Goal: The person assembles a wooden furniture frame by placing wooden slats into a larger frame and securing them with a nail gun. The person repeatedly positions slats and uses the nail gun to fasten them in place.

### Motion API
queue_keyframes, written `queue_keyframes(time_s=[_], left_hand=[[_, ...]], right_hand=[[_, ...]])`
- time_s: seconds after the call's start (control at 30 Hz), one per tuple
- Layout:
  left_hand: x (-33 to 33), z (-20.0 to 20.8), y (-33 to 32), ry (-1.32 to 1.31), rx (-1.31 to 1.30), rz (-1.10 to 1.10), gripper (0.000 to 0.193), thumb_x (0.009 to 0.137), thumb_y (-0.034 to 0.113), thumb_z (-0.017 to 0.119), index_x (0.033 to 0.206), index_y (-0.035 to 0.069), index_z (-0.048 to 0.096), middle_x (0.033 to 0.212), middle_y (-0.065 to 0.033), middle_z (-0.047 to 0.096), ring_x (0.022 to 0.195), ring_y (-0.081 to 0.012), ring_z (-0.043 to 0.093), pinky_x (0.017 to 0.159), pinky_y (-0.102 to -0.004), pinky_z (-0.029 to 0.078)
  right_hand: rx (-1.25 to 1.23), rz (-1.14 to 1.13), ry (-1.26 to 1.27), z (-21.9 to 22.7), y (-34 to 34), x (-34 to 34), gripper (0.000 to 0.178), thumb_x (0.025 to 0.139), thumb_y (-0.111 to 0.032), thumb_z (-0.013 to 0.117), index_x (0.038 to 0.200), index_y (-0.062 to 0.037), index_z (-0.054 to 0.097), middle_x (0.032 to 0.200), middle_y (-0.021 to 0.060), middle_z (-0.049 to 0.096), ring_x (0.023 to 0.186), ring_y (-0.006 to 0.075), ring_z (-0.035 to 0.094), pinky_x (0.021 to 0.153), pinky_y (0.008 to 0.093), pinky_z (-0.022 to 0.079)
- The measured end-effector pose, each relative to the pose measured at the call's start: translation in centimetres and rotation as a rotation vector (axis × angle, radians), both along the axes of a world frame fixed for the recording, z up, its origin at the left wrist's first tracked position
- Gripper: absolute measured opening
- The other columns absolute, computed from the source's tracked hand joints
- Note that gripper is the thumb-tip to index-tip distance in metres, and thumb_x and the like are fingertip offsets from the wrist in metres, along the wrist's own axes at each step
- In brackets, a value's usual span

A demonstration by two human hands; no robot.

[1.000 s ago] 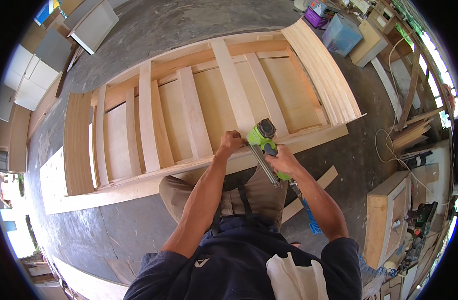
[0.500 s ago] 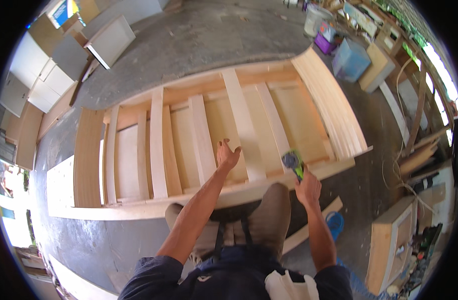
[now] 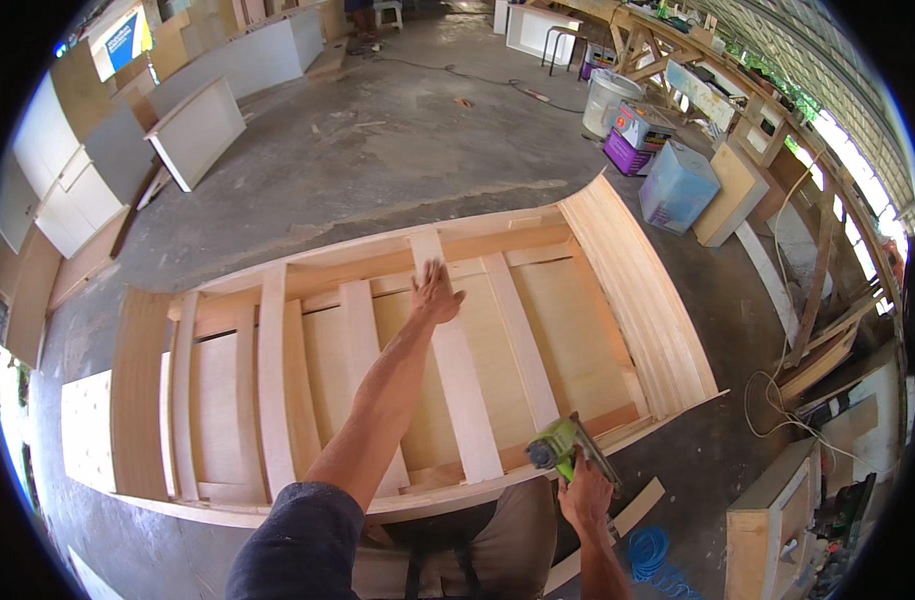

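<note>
My right hand (image 3: pixel 585 492) grips a green and black nail gun (image 3: pixel 555 446) by its handle, above the near edge of a long wooden frame (image 3: pixel 202 508). My left hand (image 3: pixel 437 293) reaches over the frame with fingers stretched out. It lies on or just over a pale wooden slat (image 3: pixel 462 400), towards the slat's far end. Several such slats run across the frame from near to far. A curved, ribbed panel (image 3: pixel 642 300) closes the right end, and a brown panel (image 3: pixel 142 390) stands at the left end.
A blue coiled hose (image 3: pixel 649 550) lies on the floor at the lower right. Beyond the frame's right end stand a blue box (image 3: pixel 680 187), a purple box (image 3: pixel 627 154) and a white bucket (image 3: pixel 609 100). White cabinet panels (image 3: pixel 195 135) stand at the far left.
My left hand has moved farther across, towards the slat's far end. My right hand and the nail gun have come nearer to me in view, and the view has tilted up.
</note>
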State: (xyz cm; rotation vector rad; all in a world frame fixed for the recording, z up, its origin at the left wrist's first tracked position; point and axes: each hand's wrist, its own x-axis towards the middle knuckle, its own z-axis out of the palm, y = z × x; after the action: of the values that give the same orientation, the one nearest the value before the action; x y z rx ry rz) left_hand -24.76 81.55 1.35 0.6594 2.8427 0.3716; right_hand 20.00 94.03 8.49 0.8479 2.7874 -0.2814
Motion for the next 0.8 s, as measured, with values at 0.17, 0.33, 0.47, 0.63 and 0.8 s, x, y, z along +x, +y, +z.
queue_keyframes(time_s=[0.17,0.33,0.47,0.63,0.8], left_hand=[[0.8,-2.5,0.3,-0.096,0.030,0.004,0.078,0.101,0.040,0.044,0.158,0.006,0.004,0.167,-0.0095,-0.003,0.154,-0.0285,-0.004,0.122,-0.0551,0.016],[1.5,-4.5,0.7,0.019,0.090,0.030,0.074,0.101,0.036,0.041,0.158,0.005,0.006,0.167,-0.0095,-0.003,0.154,-0.0278,-0.003,0.118,-0.0638,0.020],[1.7,-3.9,1.0,0.107,0.052,0.073,0.064,0.101,0.033,0.040,0.155,0.004,0.020,0.166,-0.0080,0.008,0.153,-0.0275,0.003,0.115,-0.0689,0.019],[-2.8,-4.1,0.8,0.222,0.117,-0.013,0.037,0.098,0.024,0.049,0.132,0.010,0.052,0.142,-0.0080,0.044,0.138,-0.0266,0.036,0.114,-0.0686,0.019],[-12.4,-1.7,-0.4,0.206,-0.054,0.015,0.050,0.087,0.036,0.070,0.131,0.015,0.059,0.140,-0.0120,0.049,0.138,-0.0256,0.039,0.115,-0.0675,0.017]], right_hand=[[0.000,0.057,0.028,0.0,1.0,0.3,0.070,0.077,-0.023,0.078,0.139,-0.0069,0.051,0.100,0.0166,0.067,0.092,0.0343,0.068,0.081,0.0455,0.053],[-0.519,-0.157,0.268,3.6,4.8,-4.4,0.030,0.081,-0.013,0.076,0.107,-0.0024,0.065,0.068,0.0082,0.064,0.058,0.0259,0.063,0.056,0.0362,0.050],[-0.939,-0.314,0.317,8.4,6.3,-14.2,0.013,0.089,-0.010,0.071,0.095,-0.0031,0.062,0.066,-0.0004,0.057,0.051,0.0057,0.051,0.044,0.0244,0.041],[-0.362,0.153,0.679,5.9,4.3,-23.6,0.032,0.084,-0.011,0.071,0.110,0.0033,0.061,0.081,0.0198,0.068,0.073,0.0369,0.069,0.064,0.0425,0.053],[-0.392,0.064,0.544,2.3,0.5,-17.6,0.039,0.083,-0.014,0.070,0.119,-0.0012,0.061,0.088,0.0269,0.067,0.086,0.0473,0.065,0.073,0.0496,0.052]])
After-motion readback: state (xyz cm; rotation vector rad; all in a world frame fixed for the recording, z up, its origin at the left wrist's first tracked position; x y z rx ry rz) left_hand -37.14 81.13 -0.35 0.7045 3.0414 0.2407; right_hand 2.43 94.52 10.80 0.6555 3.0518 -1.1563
